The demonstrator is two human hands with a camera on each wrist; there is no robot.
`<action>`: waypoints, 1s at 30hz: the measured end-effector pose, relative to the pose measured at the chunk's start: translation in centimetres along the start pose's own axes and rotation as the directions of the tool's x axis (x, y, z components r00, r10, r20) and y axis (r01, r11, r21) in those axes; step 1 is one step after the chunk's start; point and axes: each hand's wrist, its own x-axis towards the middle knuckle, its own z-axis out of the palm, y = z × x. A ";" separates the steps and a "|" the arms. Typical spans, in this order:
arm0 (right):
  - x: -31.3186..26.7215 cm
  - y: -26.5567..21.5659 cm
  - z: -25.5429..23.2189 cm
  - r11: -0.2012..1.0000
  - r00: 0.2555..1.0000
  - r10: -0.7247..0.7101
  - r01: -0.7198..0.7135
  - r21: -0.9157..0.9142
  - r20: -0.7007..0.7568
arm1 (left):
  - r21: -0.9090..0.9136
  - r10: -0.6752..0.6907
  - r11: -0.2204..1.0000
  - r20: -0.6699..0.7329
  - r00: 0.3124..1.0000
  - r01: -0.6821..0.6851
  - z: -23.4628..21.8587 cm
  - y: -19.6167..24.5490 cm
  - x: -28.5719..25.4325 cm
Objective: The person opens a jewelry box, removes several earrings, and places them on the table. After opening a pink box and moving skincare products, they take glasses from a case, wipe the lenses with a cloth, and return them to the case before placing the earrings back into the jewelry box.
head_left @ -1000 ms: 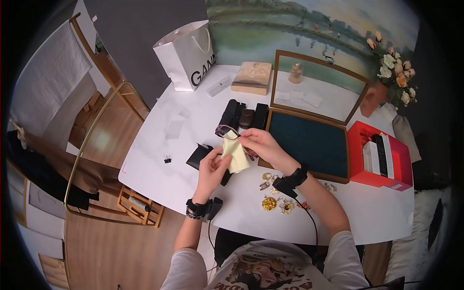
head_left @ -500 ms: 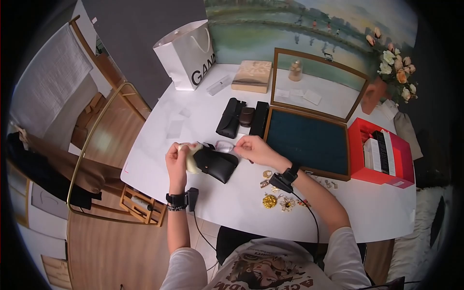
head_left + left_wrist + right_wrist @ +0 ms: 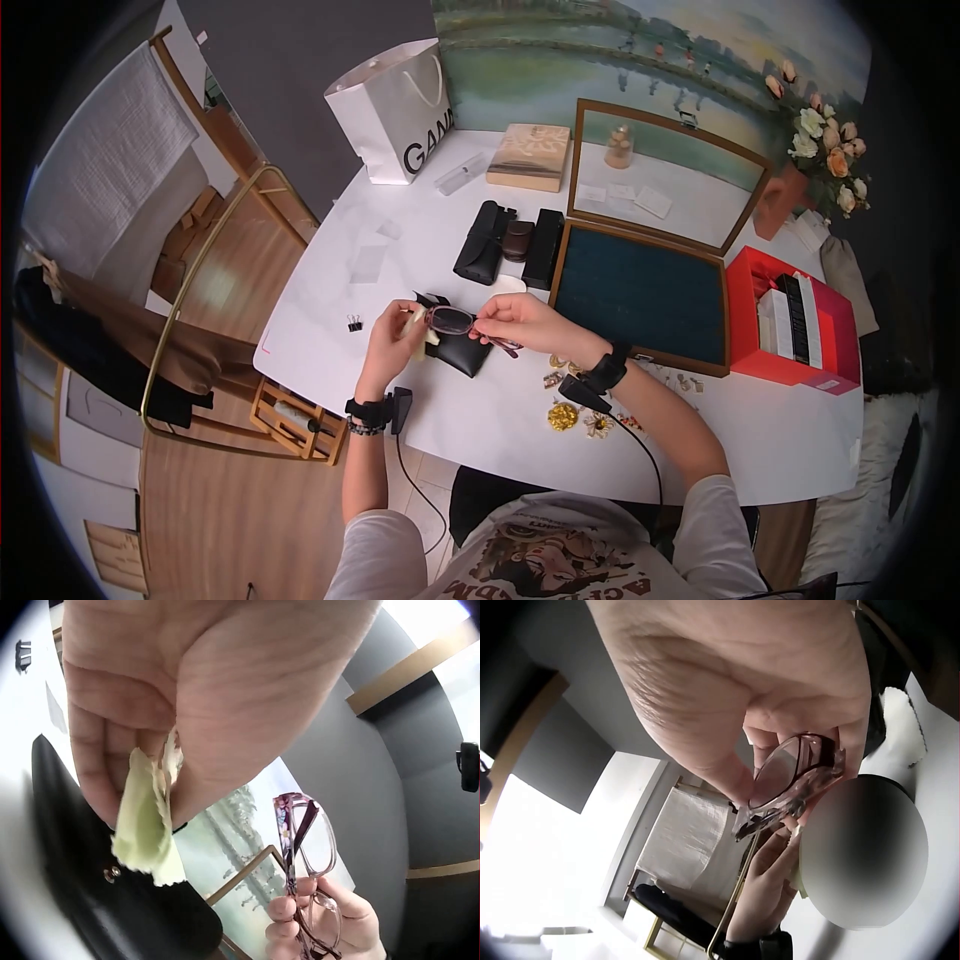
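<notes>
The right hand [image 3: 525, 322] pinches a pair of glasses with purple see-through plastic frames and flowery arms [image 3: 452, 321], up over the desk [image 3: 480, 425]. The left hand [image 3: 388, 345] is just beside them and pinches a small pale yellow cloth with a zigzag edge [image 3: 146, 817]. It is hard to be sure if the cloth touches the glasses.

Under both hands, a soft shiny black case with a gold snap [image 3: 165, 915] lies on the white desk. A little farther off are a long black glasses case [image 3: 480, 245], a small round-ended brown case [image 3: 517, 238] and a long thin black box [image 3: 543, 248], side by side. Next to them is a wooden box with a dark blue-green lining [image 3: 640, 290], its clear lid up. Near its front sits a round, bumpy gold trinket [image 3: 562, 416].
</notes>
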 end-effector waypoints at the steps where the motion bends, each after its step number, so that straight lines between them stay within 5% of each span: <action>1: 0.3 0.3 -0.2 1.000 1.000 0.000 0.000 0.001 0.001 | 0.001 -0.001 1.000 0.000 1.000 0.001 -0.5 0.2 -0.2; 3: 0.7 0.7 -0.7 1.000 0.999 -0.007 0.008 0.018 -0.043 | 0.265 -0.155 0.957 0.127 0.980 0.117 -1.6 0.8 -0.9; 6: 0.2 0.7 0.0 0.994 0.997 0.078 -0.075 -0.084 0.030 | 0.369 -0.085 0.929 0.177 0.981 0.014 -1.3 -1.1 -1.5; 10: -0.7 1.0 1.7 0.922 0.978 0.160 -0.195 -0.335 -0.131 | 0.205 -0.098 0.977 0.153 0.983 0.066 0.0 -1.7 -0.9; 12: -0.8 2.9 1.7 0.745 0.903 -0.235 -0.070 -0.663 -0.359 | 0.145 -0.073 0.988 0.089 0.993 0.060 -0.2 -2.5 -0.6; 18: -2.4 2.1 1.2 0.426 0.914 -0.266 -0.175 -0.888 -0.308 | -0.006 -0.024 1.000 0.006 1.000 0.025 0.2 -0.3 -0.2; 22: -2.6 1.9 1.0 0.416 0.931 -0.187 -0.213 -0.884 -0.313 | -0.072 0.016 0.997 0.007 1.000 -0.015 1.6 1.0 0.6; 24: -3.2 1.6 0.8 0.451 0.911 -0.287 -0.144 -0.881 -0.296 | -0.055 0.036 0.998 0.024 0.999 -0.034 1.6 1.0 1.7; 27: -4.3 1.0 0.1 0.468 0.883 -0.369 -0.095 -0.879 -0.291 | 0.274 0.199 0.944 -0.032 0.980 -0.183 1.9 2.9 3.9; 30: -5.6 -0.7 -0.1 0.516 0.898 -0.337 -0.076 -0.853 -0.284 | 0.488 0.264 0.853 -0.102 0.959 -0.183 2.1 3.3 8.0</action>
